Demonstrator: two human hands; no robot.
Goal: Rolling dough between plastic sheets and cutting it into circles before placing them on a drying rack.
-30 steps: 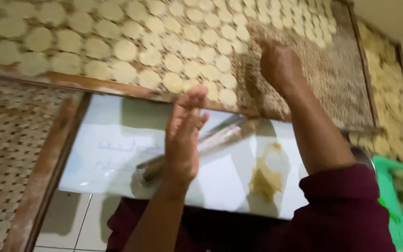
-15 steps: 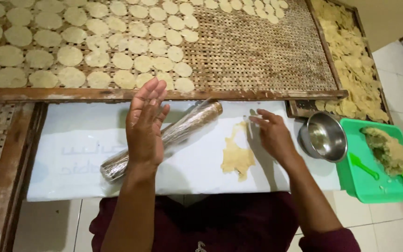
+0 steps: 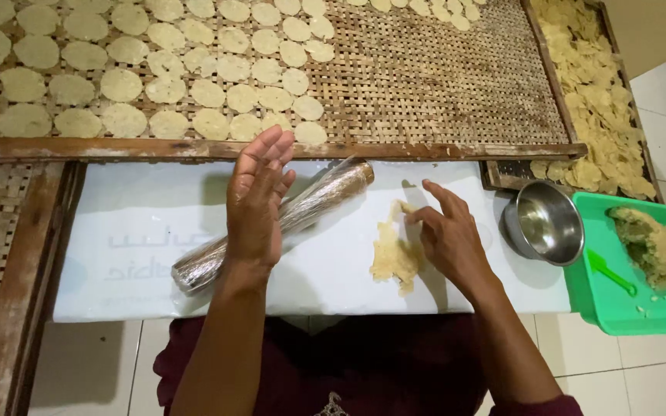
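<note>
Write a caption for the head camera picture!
Left hand on a wrapped rolling pin, right hand touching flattened dough.

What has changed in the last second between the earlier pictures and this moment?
The right hand came down from the woven bamboo tray to the flattened yellow dough sheet on the white board; its fingers now touch the dough's edge. The left hand stayed flat on the plastic-wrapped rolling pin, gripping nothing. The round steel bowl has kept its place since it came into view.
</note>
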